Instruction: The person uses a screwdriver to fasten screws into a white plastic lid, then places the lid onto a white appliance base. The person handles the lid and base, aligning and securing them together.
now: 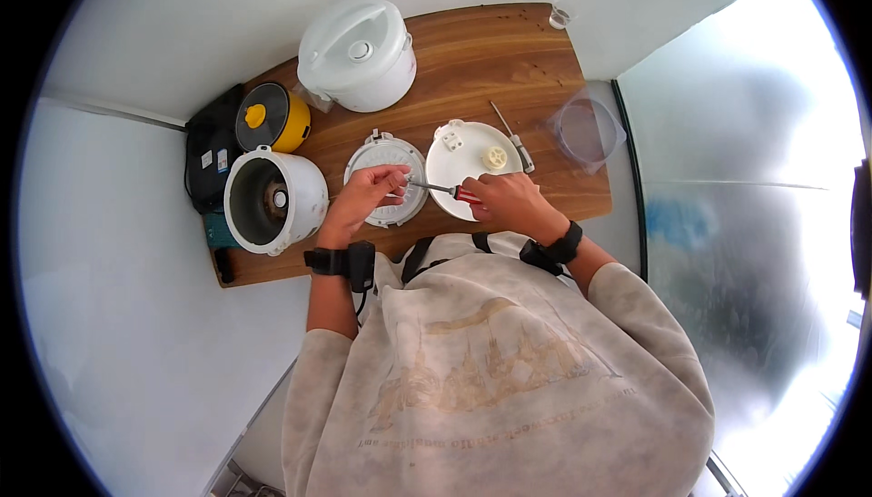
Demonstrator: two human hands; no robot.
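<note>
My right hand [513, 203] is wrapped round a screwdriver [431, 187] with a red handle, its shaft pointing left. At its tip, the fingers of my left hand [371, 193] are pinched together; whatever small thing they hold is too tiny to make out. Under my left hand lies a round, ribbed white-grey lid part [391, 154], partly covered by the hand. Beside it, near my right hand, rests a white round shell [445, 170]. On that shell sit a cream round knob-like part [494, 157] and a small white block with holes [451, 142].
Right of the shell lies a second screwdriver [521, 154]. A clear plastic container [586, 129] and a small clear cup [559, 17] stand at the right edge. Leftward are an open white cooker [304, 190], a yellow pot [295, 122], a black bag [213, 156] and a lidded white rice cooker [377, 84].
</note>
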